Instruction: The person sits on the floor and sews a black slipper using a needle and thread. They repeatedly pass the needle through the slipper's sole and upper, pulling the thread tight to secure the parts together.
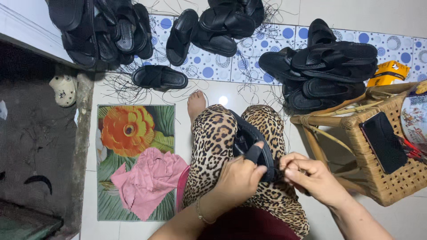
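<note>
A black sandal (247, 136) rests on my lap, over leopard-print trousers. My left hand (240, 175) grips its heel end, thumb pressed on the strap. My right hand (307, 174) pinches something small and dark at the sandal's edge, fingers closed; I cannot tell what it is. My bare foot (196, 104) sticks out on the white tiled floor ahead.
Piles of black sandals lie at the top left (100, 31), top middle (218, 26) and right (327, 66), with loose black threads around. A wicker stool (382, 178) on the right holds a black phone (383, 141). A flower mat (133, 133) with a pink cloth (149, 180) lies left.
</note>
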